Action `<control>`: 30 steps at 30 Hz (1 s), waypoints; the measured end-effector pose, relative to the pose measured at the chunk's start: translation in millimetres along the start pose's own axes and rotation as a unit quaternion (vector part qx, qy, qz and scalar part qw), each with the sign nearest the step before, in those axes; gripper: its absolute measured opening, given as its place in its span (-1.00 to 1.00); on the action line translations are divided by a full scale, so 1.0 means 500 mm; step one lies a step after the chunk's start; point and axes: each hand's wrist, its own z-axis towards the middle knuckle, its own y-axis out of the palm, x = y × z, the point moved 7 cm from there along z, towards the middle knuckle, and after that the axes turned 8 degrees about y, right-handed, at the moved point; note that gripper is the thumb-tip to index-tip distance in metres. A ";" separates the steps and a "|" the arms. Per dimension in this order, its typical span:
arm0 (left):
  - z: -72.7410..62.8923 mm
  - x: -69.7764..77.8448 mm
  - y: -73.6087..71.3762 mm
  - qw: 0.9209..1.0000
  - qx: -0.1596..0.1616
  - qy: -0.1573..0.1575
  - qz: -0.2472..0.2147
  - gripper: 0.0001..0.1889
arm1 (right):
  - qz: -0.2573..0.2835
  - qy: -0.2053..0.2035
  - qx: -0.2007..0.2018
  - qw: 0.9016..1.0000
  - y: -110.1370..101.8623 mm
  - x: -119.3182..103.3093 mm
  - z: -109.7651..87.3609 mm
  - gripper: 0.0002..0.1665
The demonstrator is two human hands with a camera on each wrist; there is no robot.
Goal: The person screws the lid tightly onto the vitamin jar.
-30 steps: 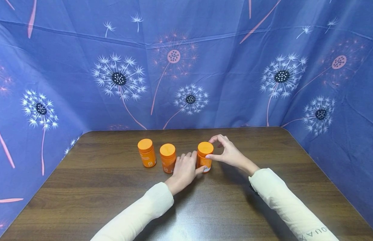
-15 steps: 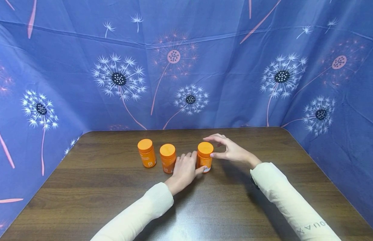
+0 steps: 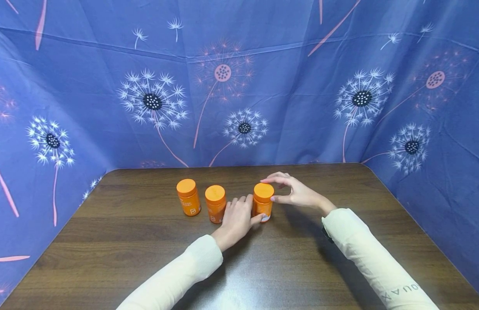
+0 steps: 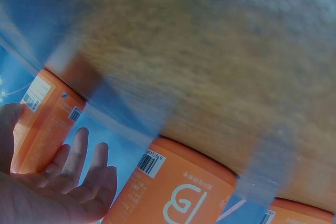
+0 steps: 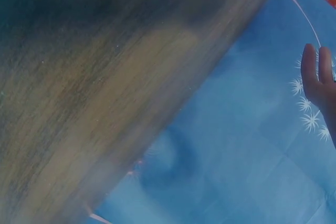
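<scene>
Three orange jars with orange lids stand upright on the wooden table. My left hand point(image 3: 237, 217) holds the rightmost jar point(image 3: 261, 208) low on its body, thumb across the front and index finger on its left side. Its other fingers extend loosely past that jar in the left wrist view. At the top, my right hand point(image 3: 299, 193) pinches the lid point(image 3: 264, 190), thumb at the right edge and index finger at the back. The middle jar point(image 3: 215, 204) is just left of my left hand; the third jar point(image 3: 189, 198) stands farther left.
The brown wooden table point(image 3: 107, 249) has its back edge against a blue cloth point(image 3: 293, 86) printed with dandelions. The cloth also hangs along both sides. In the right wrist view, only a corner of an orange jar shows at the top right.
My right hand's thumb has moved from the lid's front to its right edge, and the index finger leftward along the back. The left hand and the jars stay in place.
</scene>
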 end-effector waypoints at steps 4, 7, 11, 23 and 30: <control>0.000 0.000 -0.001 1.000 0.006 0.002 -0.002 -0.46 | 0.003 0.017 0.023 1.000 -0.002 0.008 -0.001 -0.45; 0.000 0.000 -0.002 1.000 0.008 0.002 -0.001 -0.46 | 0.001 0.026 0.039 0.999 -0.001 0.011 -0.002 -0.47; -0.001 0.001 -0.003 1.000 0.009 0.002 0.000 -0.47 | 0.003 0.034 0.062 0.997 0.006 0.012 -0.002 -0.48; -0.001 0.000 -0.003 1.000 0.013 0.002 0.008 -0.48 | 0.010 0.054 0.144 0.988 0.020 0.013 -0.008 -0.46; -0.002 0.000 -0.005 1.000 0.023 0.007 0.007 -0.49 | 0.009 0.048 0.171 0.984 0.019 0.012 -0.011 -0.44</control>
